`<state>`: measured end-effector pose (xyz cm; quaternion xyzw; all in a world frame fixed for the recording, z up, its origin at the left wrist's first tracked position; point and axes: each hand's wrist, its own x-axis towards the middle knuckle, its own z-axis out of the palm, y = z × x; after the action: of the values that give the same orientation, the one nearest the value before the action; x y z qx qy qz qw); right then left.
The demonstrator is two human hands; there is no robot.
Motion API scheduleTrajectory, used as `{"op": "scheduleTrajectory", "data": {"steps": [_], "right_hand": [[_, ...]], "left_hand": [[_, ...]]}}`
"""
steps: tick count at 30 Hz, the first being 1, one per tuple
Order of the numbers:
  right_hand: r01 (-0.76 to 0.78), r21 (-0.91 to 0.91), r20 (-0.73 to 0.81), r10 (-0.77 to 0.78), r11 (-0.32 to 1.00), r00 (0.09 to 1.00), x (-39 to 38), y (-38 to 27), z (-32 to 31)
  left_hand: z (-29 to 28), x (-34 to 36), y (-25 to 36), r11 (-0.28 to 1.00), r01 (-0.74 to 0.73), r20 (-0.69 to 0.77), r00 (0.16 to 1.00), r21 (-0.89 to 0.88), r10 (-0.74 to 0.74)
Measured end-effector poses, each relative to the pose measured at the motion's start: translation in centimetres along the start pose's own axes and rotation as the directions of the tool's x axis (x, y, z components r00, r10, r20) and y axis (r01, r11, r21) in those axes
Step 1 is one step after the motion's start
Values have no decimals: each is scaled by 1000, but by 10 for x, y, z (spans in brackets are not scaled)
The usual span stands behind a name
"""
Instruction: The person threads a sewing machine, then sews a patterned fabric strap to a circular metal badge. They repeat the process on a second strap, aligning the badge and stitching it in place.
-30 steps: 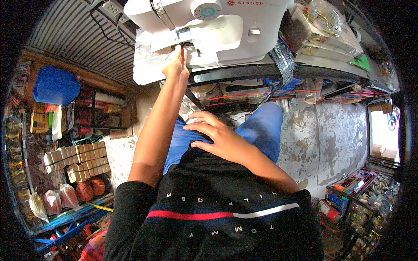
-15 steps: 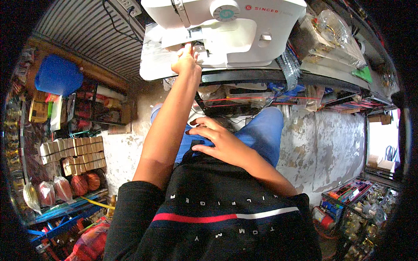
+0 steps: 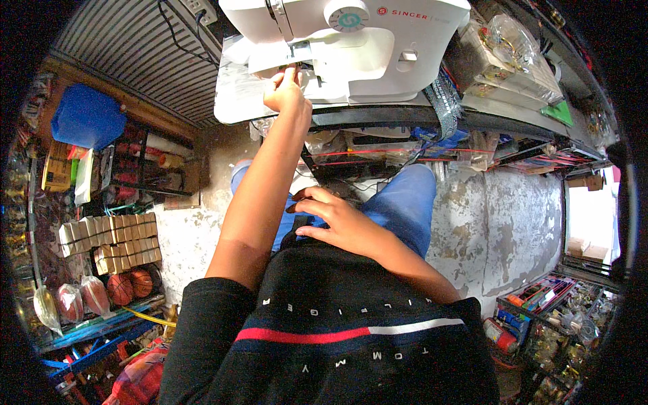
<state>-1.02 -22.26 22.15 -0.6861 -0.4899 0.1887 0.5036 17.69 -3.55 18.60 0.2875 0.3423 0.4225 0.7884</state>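
From my remote seat, the sewing machine (image 3: 432, 40) is what I watch: white, standing on the desk (image 3: 499, 116) at the top of my view, its long axis running across from left to right. Its needle end (image 3: 299, 50) is toward the left, and there the left hand (image 3: 287, 94) reaches up from below, so the machine's working area lies straight ahead of that grip. The left is clearly the nearer hand. Its fingertips are bunched close together at the front, just below the needle end; I cannot tell whether they pinch anything. The right hand (image 3: 337, 219) lies over the lap, well apart from the machine, fingers loosely spread and holding nothing I can see. Farther out, a grey patterned strap (image 3: 442, 111) hangs over the desk's front edge, and a clear plastic bag (image 3: 516, 40) sits to the machine's right.

Against a second ago, the left fingers look more curled and the machine shows farther to the right, which I put down to the head camera turning. Since the half-second frame, both hands have hardly shifted.
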Motion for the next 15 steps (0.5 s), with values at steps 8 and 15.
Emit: {"op": "scheduleTrajectory", "data": {"steps": [8,15], "right_hand": [[-30,-1,-9,30,1000,1000,-2,3,0],[-72,17,20,72,997,997,-1,6,1]], "left_hand": [[-12,0,-3,989,-142,148,979,29,136],[-12,2,-6,989,-147,190,971,7,143]]}}
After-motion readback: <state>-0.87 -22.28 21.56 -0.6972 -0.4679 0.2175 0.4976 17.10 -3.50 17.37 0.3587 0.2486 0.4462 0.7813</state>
